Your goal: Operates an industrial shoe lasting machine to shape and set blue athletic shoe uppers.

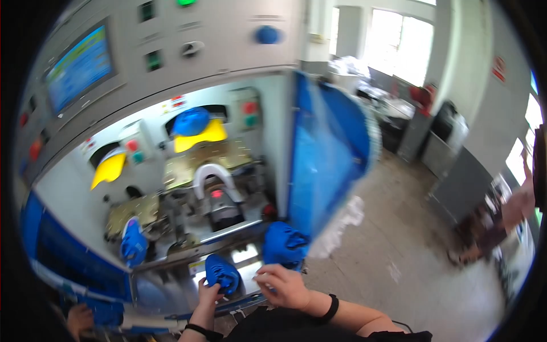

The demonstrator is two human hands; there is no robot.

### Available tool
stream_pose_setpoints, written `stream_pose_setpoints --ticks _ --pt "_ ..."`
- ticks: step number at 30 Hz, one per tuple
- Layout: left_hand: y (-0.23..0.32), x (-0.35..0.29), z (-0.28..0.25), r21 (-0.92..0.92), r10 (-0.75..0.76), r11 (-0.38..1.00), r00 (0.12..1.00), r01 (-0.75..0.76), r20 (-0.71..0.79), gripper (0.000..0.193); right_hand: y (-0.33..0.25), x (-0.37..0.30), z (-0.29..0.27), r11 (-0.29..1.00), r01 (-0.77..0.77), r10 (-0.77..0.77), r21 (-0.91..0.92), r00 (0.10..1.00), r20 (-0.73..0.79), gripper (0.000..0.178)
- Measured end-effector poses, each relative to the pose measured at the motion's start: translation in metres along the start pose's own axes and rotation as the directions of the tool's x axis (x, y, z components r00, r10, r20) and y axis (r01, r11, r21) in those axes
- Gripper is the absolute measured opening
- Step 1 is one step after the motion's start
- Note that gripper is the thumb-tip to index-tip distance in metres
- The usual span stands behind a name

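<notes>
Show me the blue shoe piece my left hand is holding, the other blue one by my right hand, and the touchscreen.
Held shoe piece point(222, 273), head view, its middle.
Second shoe piece point(285, 244), head view, its top.
Touchscreen point(80, 67), head view, screen centre.

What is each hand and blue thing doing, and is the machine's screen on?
left hand: gripping a blue shoe piece from below
blue shoe piece: held up over the shiny machine shelf
right hand: fingers curled, beside the blue shoe piece, nothing clearly in it
second blue piece: resting at the shelf's right end
screen: lit
blue side panel: swung open
</notes>
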State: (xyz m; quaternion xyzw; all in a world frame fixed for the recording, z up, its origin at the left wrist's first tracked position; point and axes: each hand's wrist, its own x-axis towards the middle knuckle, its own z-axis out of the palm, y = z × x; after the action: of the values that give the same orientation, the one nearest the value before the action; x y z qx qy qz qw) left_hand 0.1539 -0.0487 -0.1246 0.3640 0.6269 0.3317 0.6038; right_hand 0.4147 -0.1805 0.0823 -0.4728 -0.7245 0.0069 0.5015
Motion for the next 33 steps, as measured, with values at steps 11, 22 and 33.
stream_pose_setpoints --ticks 11,22,33 --pt "-0.006 0.001 -0.052 0.616 0.376 0.738 0.926 -0.275 -0.037 0.077 0.045 0.308 0.074 0.943 0.140 -0.207 -0.301 0.957 -0.205 0.027" --pt "0.113 -0.037 -0.019 -0.063 0.338 0.935 0.828 -0.348 0.447 0.029 0.093 0.364 0.124 0.925 -0.091 0.100 -0.370 0.995 0.004 0.029" --pt "0.142 -0.025 0.036 -0.484 0.229 0.855 0.702 0.186 0.674 0.032 0.045 0.052 0.143 0.948 -0.181 0.183 -0.262 0.983 -0.014 0.026"
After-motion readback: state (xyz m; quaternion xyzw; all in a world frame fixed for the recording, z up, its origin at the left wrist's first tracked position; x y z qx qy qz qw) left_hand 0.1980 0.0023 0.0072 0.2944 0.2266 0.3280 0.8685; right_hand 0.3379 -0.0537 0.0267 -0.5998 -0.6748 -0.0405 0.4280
